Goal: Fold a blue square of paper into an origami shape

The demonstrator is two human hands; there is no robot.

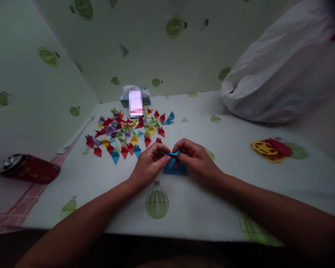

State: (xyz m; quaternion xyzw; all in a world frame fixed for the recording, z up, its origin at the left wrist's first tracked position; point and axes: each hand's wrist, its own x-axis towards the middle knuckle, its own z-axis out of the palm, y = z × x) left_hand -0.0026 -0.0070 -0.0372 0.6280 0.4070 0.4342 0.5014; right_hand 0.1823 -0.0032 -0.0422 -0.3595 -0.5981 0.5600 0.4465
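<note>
Between my two hands is a small piece of folded blue paper, pinched from both sides. My left hand grips its left edge with thumb and fingers, and my right hand pinches the right edge. Directly beneath lies a stack of square blue paper, partly covered by the fingers. Beyond my left hand many small folded paper figures in red, blue, yellow, green and purple are spread over the table. The fingertips hide part of the folds.
A phone with a lit, blurred screen leans on a tissue box at the back. A red can is at the left. Red and yellow cut-out shapes lie right, below a large white plastic bag. The patterned table ends nearby.
</note>
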